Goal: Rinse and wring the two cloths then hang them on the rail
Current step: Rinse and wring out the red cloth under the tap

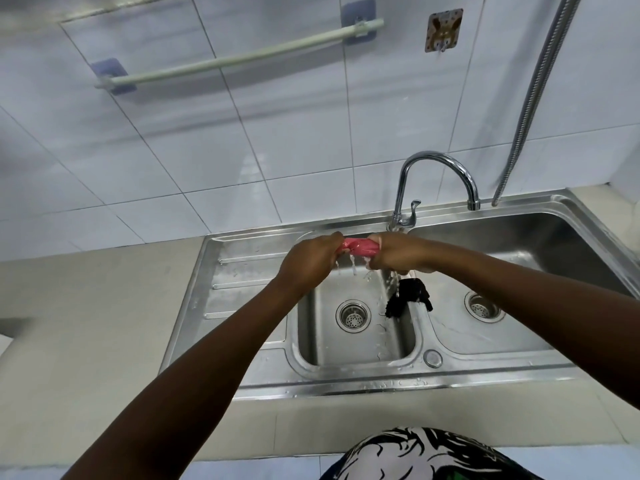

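Both forearms reach forward from the bottom of the view and meet over the sink [242,382]. The left hand [308,263] is curled into a fist with its knuckles up and its wrist bent slightly inward. The right hand [398,252] is also fisted, facing the left one at about the same height.

Between the 2 hands runs the pink cloth [360,247], twisted into a short, tight roll. Each fist is closed around 1 end of it, so only the middle stretch shows between them. Water streams from the underside of the roll and from the heels of both hands, falling into the small basin [318,341] directly below.

The black cloth [408,301] lies crumpled just below the right hand, draped over the ridge that divides the small basin from the larger basin [554,244] on the right. It touches neither hand.

The tap [436,178] stands just beyond the right hand, its spout arching to the right over the larger basin. The rail [239,58] is mounted on the tiled wall [277,150], well above and to the left of the left hand, and it is bare.
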### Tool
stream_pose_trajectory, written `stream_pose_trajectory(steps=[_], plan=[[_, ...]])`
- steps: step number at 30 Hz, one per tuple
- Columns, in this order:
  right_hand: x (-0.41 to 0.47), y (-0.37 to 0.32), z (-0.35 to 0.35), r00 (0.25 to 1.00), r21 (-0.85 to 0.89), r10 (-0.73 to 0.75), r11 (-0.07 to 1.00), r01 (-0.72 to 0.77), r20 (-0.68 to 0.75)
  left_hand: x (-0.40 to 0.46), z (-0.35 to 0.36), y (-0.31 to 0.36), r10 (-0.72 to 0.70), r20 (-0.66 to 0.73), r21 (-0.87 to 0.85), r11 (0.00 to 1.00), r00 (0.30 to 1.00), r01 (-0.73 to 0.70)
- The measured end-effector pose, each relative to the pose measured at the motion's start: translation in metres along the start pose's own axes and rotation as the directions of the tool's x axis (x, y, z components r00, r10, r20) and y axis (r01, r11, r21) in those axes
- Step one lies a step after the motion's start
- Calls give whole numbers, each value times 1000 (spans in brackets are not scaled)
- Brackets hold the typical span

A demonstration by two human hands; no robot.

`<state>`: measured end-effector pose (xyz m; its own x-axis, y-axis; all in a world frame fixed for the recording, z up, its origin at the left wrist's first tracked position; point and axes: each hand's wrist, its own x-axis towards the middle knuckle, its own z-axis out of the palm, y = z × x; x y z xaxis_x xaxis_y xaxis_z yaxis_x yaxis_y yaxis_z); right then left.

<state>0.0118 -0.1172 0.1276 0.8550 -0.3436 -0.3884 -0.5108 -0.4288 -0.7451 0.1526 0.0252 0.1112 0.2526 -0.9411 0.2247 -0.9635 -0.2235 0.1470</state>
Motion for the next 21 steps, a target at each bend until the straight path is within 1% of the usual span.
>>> stream_pose_trajectory(steps=[1,2,3,4,5,6,7,8,9,10,11,12,13,14,15,16,17,18,19,20,21], plan=[[-1,2,0,1000,40,1,999,0,-7,0,-1,-1,-6,3,-24,1000,1000,6],[-1,4,0,999,23,-13,1000,14,-42,1,-2,-2,-16,23,-71,997,1000,18],[-1,6,1,993,-47,-57,998,52,-106,2,-4,-3,-25,53,-128,991,998,32],[-2,9,2,974,-173,-139,979,108,-177,4,-5,-3,-30,91,-180,983,995,46],[-3,12,1,939,-352,-251,923,158,-234,6,-6,-5,-35,148,-222,973,988,68],[-3,15,1,896,-551,-368,815,181,-250,8,-7,-6,-47,231,-270,956,972,111],[-3,18,-1,863,-695,-447,698,172,-235,10,-8,-7,-62,336,-346,920,940,185],[-4,17,-3,852,-751,-474,640,161,-222,11,-10,-8,-62,445,-452,846,893,284],[-5,15,-5,846,-751,-484,639,167,-224,11,-12,-9,-46,533,-561,729,845,393],[-5,13,-4,843,-730,-483,661,174,-236,12,-14,-10,-18,591,-643,594,807,484],[-4,12,-2,835,-713,-488,678,180,-253,14,-14,-13,14,626,-695,464,780,549],[-1,12,1,831,-700,-486,692,177,-271,15,-14,-15,42,645,-722,362,763,590],[1,14,3,839,-671,-457,724,158,-296,17,-12,-16,51,653,-728,320,756,607],[0,14,4,857,-626,-403,770,127,-321,18,-11,-15,39,643,-725,352,764,592],[-2,15,6,882,-601,-342,795,88,-323,19,-10,-13,5,609,-697,482,793,532],[-3,15,8,903,-598,-293,800,52,-313,19,-8,-13,-23,551,-615,665,835,424],[-4,16,11,915,-630,-270,777,23,-299,18,-3,-14,-21,481,-488,824,876,288],[-5,16,13,926,-653,-243,757,-4,-287,17,1,-15,-10,420,-366,913,908,180],[-5,15,15,930,-646,-229,764,-10,-286,14,4,-15,-3,365,-300,946,931,121],[-7,13,18,938,-597,-204,803,-4,-280,11,6,-14,-1,304,-270,959,953,87],[-8,10,19,946,-497,-170,868,11,-276,9,7,-14,3,231,-232,971,973,53]])
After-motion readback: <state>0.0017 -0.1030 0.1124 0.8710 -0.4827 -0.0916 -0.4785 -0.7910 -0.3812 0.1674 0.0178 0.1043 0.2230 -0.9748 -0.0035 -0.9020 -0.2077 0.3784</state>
